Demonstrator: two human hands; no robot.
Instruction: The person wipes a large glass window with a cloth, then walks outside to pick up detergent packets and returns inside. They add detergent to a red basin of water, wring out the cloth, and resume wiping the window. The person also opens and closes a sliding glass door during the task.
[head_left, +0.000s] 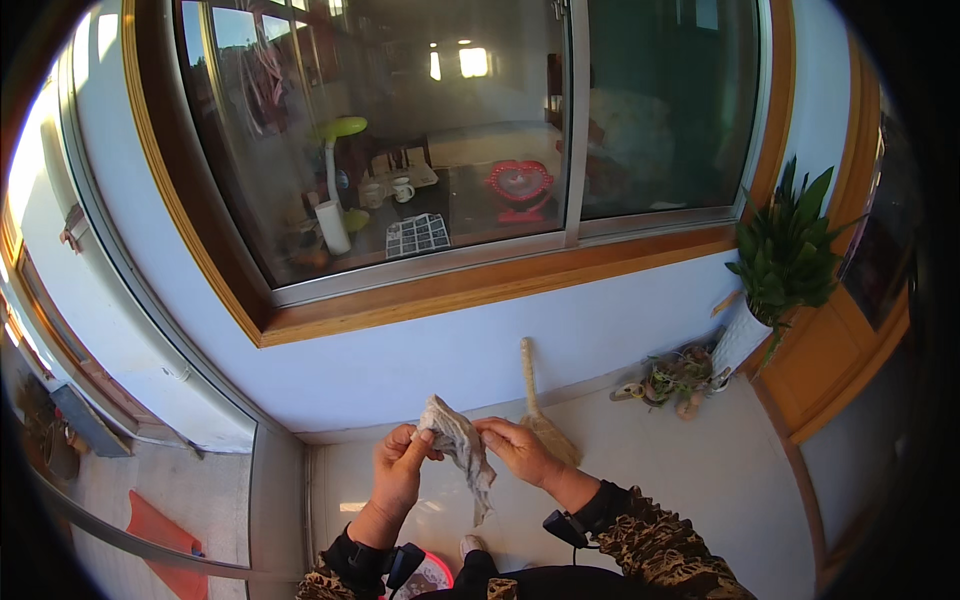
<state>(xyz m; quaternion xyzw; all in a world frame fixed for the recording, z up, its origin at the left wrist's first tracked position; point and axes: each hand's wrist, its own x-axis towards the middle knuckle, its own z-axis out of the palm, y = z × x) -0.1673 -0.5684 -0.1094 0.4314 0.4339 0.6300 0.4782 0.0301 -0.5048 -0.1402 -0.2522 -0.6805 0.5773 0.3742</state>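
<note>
A crumpled grey cloth hangs between my two hands, in front of the white wall below a window. My left hand pinches its left edge between thumb and fingers. On the other side, my right hand has its thumb and fingertips on the upper right edge of the cloth. The lower end dangles free in a ragged tip. Down by my feet, a basin with a pink-red rim is partly hidden by my left forearm; it holds what looks like sudsy water.
A sliding glass window with a wooden sill spans the wall ahead. Against the wall leans a straw broom. At right stand a leafy plant in a white vase and low potted plants. A metal-framed doorway is at left.
</note>
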